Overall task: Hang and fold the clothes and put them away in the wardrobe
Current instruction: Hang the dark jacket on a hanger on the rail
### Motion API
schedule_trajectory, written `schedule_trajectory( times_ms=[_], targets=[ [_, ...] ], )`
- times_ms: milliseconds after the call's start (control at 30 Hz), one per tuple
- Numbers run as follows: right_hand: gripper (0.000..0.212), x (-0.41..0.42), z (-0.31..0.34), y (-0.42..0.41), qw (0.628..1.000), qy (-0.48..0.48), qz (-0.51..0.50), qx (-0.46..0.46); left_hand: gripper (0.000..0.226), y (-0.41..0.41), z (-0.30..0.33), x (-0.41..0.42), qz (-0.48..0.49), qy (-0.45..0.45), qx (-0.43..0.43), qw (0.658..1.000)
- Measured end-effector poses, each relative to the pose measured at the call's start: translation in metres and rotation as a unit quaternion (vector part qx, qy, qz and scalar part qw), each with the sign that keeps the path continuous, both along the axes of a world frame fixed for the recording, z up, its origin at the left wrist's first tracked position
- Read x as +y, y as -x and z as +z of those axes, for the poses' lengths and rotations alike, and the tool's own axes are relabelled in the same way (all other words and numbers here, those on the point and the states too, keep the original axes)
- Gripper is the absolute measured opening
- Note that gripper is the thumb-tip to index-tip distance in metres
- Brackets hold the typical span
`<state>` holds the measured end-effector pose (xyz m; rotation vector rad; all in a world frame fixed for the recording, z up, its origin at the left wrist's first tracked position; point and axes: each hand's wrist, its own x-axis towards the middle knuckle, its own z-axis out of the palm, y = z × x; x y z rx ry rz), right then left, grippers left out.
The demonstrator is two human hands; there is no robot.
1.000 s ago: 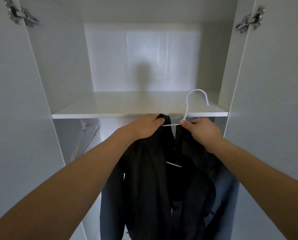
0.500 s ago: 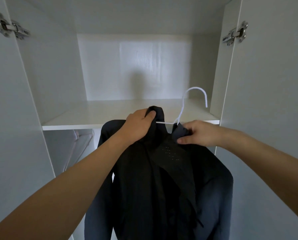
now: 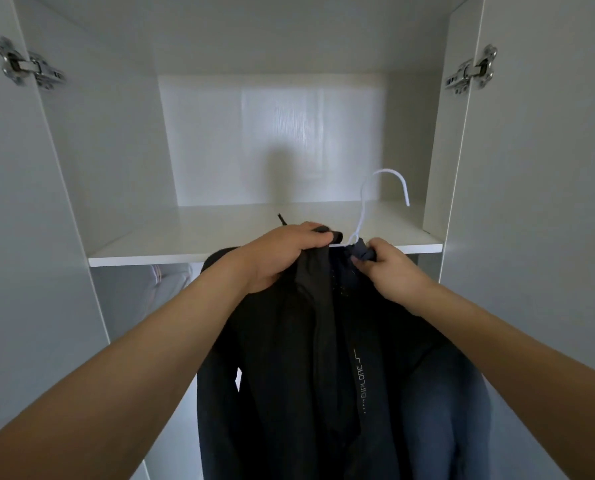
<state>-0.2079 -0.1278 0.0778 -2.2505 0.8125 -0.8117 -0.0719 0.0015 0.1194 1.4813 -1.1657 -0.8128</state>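
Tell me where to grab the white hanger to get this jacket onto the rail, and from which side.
Grip the white hanger at the bare neck just under its hook, coming from the right with the right hand. That stem stands clear above the dark jacket, while the arms lie under cloth. The hook opens to the right, so keep fingers low. The left hand already grips the collar.

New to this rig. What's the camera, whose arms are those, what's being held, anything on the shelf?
No machine here: one wide-angle camera worn on a person's head looks forward and down into an open white wardrobe. The arms are that person's own. The left hand and right hand each grip the collar area of a dark jacket draped on a white hanger, whose hook stands free, not yet on a rail. The shelf behind it shows nothing lying on it. A pale garment hangs lower left.
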Motion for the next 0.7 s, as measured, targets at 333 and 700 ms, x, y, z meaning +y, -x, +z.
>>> schedule_trajectory(
  times_ms=[333,700],
  targets=[
    [0.02,0.005,0.009,0.023,0.932,-0.254,0.128,-0.223,0.015,-0.036,-0.023,-0.01,0.209,0.002,-0.387,0.898],
    [0.031,-0.002,-0.012,0.03,0.95,-0.21,0.16,-0.168,0.022,-0.024,-0.042,-0.008,0.039,-0.048,-0.308,0.949]
  ],
)
